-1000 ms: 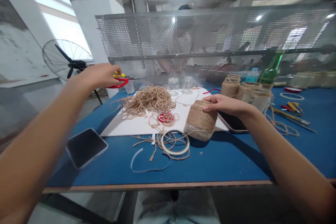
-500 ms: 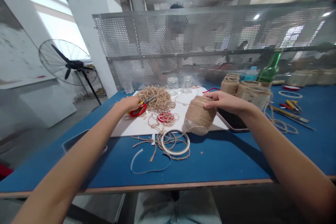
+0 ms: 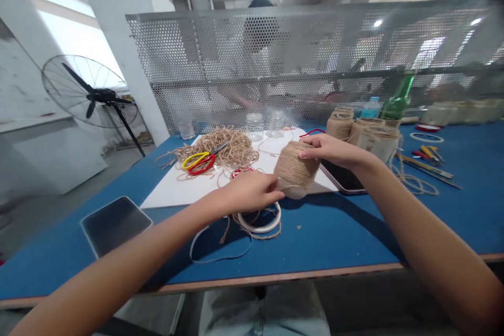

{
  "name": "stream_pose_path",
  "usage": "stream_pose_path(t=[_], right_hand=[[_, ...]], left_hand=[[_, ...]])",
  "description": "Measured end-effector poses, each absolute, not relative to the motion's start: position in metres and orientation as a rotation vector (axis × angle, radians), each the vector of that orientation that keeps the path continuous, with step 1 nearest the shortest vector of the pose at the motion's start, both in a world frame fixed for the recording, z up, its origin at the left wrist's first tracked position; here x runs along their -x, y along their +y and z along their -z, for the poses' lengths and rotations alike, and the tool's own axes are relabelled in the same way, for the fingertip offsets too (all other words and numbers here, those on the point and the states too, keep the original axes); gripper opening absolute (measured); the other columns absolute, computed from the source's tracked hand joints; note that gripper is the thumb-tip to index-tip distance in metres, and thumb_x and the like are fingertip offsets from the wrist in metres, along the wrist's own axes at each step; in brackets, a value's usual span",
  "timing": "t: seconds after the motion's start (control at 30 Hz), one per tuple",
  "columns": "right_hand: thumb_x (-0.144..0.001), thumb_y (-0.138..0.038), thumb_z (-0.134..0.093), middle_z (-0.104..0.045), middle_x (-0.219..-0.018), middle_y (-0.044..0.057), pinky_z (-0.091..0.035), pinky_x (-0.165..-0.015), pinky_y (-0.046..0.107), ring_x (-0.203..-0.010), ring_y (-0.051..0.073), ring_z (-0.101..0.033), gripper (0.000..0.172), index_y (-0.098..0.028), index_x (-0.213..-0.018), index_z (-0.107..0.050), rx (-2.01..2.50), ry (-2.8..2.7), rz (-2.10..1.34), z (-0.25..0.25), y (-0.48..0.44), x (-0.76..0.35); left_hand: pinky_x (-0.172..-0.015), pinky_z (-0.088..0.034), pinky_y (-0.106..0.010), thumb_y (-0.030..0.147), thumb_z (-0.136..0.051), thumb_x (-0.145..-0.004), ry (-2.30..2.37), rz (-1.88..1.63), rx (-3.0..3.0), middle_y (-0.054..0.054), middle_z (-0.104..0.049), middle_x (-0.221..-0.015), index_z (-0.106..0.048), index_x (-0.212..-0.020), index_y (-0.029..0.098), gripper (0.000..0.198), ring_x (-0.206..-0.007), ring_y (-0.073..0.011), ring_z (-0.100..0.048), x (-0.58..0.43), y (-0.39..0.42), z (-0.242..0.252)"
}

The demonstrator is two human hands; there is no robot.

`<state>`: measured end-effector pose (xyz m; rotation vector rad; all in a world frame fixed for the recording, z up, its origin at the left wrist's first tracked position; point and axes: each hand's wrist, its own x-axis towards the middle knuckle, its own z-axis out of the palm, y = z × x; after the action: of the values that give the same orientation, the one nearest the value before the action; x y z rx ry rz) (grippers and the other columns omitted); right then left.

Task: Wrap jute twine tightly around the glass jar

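Observation:
My right hand (image 3: 326, 149) grips the top of a twine-wrapped glass jar (image 3: 296, 165), tilted over the front edge of the white board (image 3: 165, 194). Its lower end is bare glass. My left hand (image 3: 255, 190) is at the jar's lower left side, thumb and fingers drawn together; what they pinch is hidden. Scissors (image 3: 202, 161) with one yellow and one red handle lie on a tangled heap of jute twine (image 3: 232, 148). Below my left hand are a white ring (image 3: 262, 230) and loose twine ends (image 3: 223, 236), partly covered.
Two clear jars (image 3: 254, 125) stand behind the heap. At right are twine-wrapped jars (image 3: 339, 125), a green bottle (image 3: 398, 98), a dark tablet-like slab (image 3: 342, 177) and several tools (image 3: 429, 168). A dark flat panel (image 3: 116, 223) lies left. A perforated metal screen (image 3: 220, 63) closes the back.
My left hand has left the scissors on the twine heap and moved right to the jar's lower side. My right hand still holds the jar in nearly the same place.

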<state>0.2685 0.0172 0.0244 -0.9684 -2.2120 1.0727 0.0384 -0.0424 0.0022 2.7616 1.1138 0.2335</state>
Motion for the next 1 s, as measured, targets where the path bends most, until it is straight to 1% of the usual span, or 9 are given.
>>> stream_pose_path(t=[0.1, 0.2, 0.37, 0.53, 0.7, 0.83, 1.0], right_hand=[[-0.07, -0.045, -0.061, -0.058, -0.076, 0.002, -0.038, -0.059, 0.025, -0.066, 0.013, -0.051, 0.032, -0.015, -0.082, -0.06, 0.978, -2.218, -1.06, -0.026, 0.016, -0.267], [-0.068, -0.048, -0.061, -0.058, -0.072, 0.002, -0.039, -0.059, 0.026, -0.066, 0.014, -0.052, 0.035, -0.016, -0.083, -0.06, 1.015, -2.206, -1.036, -0.027, 0.014, -0.266], [-0.067, -0.05, -0.061, -0.059, -0.07, 0.002, -0.04, -0.059, 0.027, -0.065, 0.014, -0.053, 0.04, -0.015, -0.086, -0.061, 1.033, -2.205, -1.009, -0.026, 0.015, -0.266], [-0.068, -0.05, -0.06, -0.059, -0.071, 0.002, -0.041, -0.06, 0.027, -0.066, 0.015, -0.053, 0.039, -0.016, -0.086, -0.061, 1.042, -2.205, -0.992, -0.025, 0.015, -0.266], [-0.068, -0.049, -0.059, -0.059, -0.074, 0.002, -0.04, -0.059, 0.026, -0.068, 0.015, -0.052, 0.035, -0.018, -0.084, -0.06, 1.071, -2.203, -0.98, -0.026, 0.014, -0.266], [-0.07, -0.048, -0.058, -0.058, -0.077, 0.002, -0.04, -0.061, 0.027, -0.07, 0.015, -0.052, 0.034, -0.017, -0.083, -0.058, 1.057, -2.205, -1.015, -0.026, 0.015, -0.266], [-0.07, -0.046, -0.058, -0.058, -0.078, 0.002, -0.039, -0.062, 0.026, -0.071, 0.015, -0.052, 0.032, -0.016, -0.082, -0.058, 1.038, -2.192, -1.039, -0.027, 0.013, -0.266]], left_hand=[[-0.054, -0.032, -0.022, 0.031, -0.04, -0.084, 1.082, -0.372, -2.685, -0.001, -0.059, -0.071, -0.052, -0.076, 0.017, 0.02, -0.061, -0.0126, -0.051, -0.038, -0.041, -0.001], [-0.054, -0.033, -0.022, 0.026, -0.038, -0.085, 1.094, -0.481, -2.582, 0.001, -0.057, -0.068, -0.049, -0.075, 0.017, 0.017, -0.059, -0.0116, -0.049, -0.037, -0.041, -0.003], [-0.054, -0.031, -0.023, 0.024, -0.041, -0.084, 1.091, -0.678, -2.539, 0.002, -0.052, -0.066, -0.048, -0.077, 0.017, 0.012, -0.059, -0.011, -0.046, -0.042, -0.044, -0.008], [-0.055, -0.032, -0.022, 0.024, -0.042, -0.084, 1.015, -0.756, -2.492, 0.004, -0.05, -0.064, -0.049, -0.079, 0.017, 0.011, -0.059, -0.0097, -0.045, -0.051, -0.048, -0.013], [-0.053, -0.031, -0.023, 0.023, -0.043, -0.082, 1.051, -0.75, -2.477, 0.003, -0.049, -0.061, -0.049, -0.076, 0.017, 0.011, -0.056, -0.0099, -0.044, -0.052, -0.048, -0.013], [-0.052, -0.03, -0.022, 0.022, -0.045, -0.079, 1.127, -0.728, -2.492, 0.003, -0.048, -0.059, -0.05, -0.072, 0.016, 0.011, -0.055, -0.0099, -0.043, -0.044, -0.042, -0.009], [-0.054, -0.03, -0.022, 0.023, -0.046, -0.079, 1.161, -0.697, -2.505, 0.003, -0.049, -0.06, -0.054, -0.074, 0.016, 0.012, -0.057, -0.0102, -0.044, -0.036, -0.027, 0.0]])
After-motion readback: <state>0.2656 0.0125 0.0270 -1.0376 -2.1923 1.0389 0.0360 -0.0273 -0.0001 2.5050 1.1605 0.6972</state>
